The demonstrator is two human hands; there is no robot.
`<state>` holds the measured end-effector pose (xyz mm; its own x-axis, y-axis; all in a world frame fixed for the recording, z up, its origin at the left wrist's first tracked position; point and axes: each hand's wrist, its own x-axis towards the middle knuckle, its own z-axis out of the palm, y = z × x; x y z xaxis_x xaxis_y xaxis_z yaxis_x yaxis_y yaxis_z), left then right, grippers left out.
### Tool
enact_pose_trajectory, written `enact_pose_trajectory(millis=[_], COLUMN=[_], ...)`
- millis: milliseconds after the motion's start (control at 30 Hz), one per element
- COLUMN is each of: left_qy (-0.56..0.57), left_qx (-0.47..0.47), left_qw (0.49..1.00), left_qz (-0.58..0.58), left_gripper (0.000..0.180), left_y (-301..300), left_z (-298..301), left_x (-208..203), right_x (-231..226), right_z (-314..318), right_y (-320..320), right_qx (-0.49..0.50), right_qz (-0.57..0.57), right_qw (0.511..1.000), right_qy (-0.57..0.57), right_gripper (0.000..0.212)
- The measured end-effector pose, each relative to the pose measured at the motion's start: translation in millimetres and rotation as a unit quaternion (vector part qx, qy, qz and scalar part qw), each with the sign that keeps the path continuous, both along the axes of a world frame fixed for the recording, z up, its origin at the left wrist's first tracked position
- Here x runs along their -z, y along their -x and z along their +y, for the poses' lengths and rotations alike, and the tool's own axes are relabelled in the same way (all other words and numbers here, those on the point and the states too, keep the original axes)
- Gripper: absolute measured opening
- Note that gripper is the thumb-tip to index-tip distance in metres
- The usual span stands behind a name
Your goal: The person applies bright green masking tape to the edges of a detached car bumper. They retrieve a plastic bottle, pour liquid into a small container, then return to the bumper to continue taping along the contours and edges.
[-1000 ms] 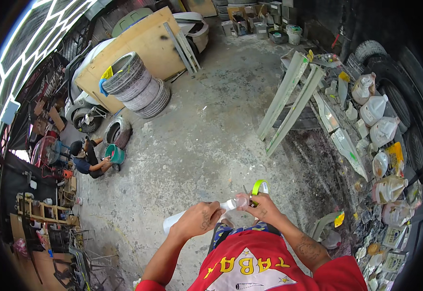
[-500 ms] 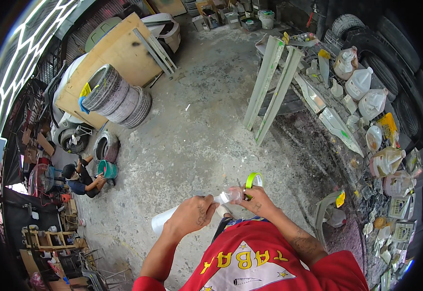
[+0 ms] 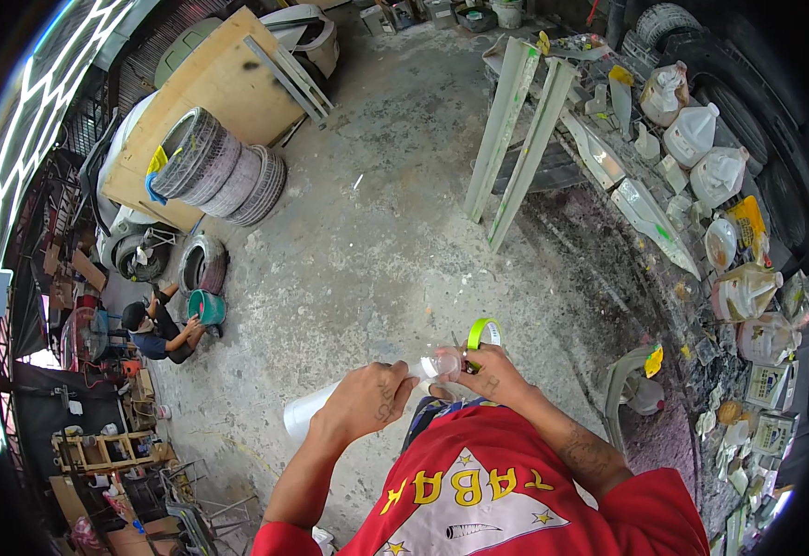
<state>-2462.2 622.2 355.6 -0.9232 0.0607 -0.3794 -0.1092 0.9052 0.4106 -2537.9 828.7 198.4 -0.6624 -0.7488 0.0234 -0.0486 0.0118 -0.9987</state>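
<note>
My left hand (image 3: 367,400) is closed, its fingers gripping a pale end beside a clear plastic cup-like piece (image 3: 442,365). A white cylinder-shaped thing (image 3: 301,414) sticks out to the left from beneath this hand, which hides its middle. Closed around the far side of the clear piece, my right hand (image 3: 495,375) also carries a lime-green ring, like a tape roll (image 3: 483,335), standing up at its fingers. Something small and metallic shows near those fingers, too small to name. A whitish collar rings the clear piece on the side toward my left hand.
At left, a person (image 3: 150,334) crouches by a green bucket (image 3: 206,308) near stacked tires (image 3: 219,176). Two tall pale panels (image 3: 506,130) stand ahead. Plastic jugs (image 3: 692,134) and clutter line the right side. A curved pale part (image 3: 614,408) lies right of my arm.
The whole view has shifted slightly. My hands keep their grips, and the clear piece sits slightly closer to my right palm. The crouching person's hands have moved a little at the bucket.
</note>
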Motion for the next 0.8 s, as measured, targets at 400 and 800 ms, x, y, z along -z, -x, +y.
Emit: enact_pose_trajectory(millis=[400,800], left_qy=[0.008,-0.124], left_qx=[-0.008,0.002], left_qw=[0.999,0.990], left_qz=[-0.035,0.068], left_gripper=[0.029,0.018], left_y=[-5.8,2.3], left_z=[7.3,7.4], left_x=[-3.5,4.9], right_x=[-3.0,-7.1], right_z=[5.9,22.4], right_y=[-3.1,5.3], right_qx=[-0.010,0.038], right_qz=[-0.012,0.017], right_qw=[1.000,0.999], right_qy=[0.016,-0.015], right_gripper=[0.044,0.046])
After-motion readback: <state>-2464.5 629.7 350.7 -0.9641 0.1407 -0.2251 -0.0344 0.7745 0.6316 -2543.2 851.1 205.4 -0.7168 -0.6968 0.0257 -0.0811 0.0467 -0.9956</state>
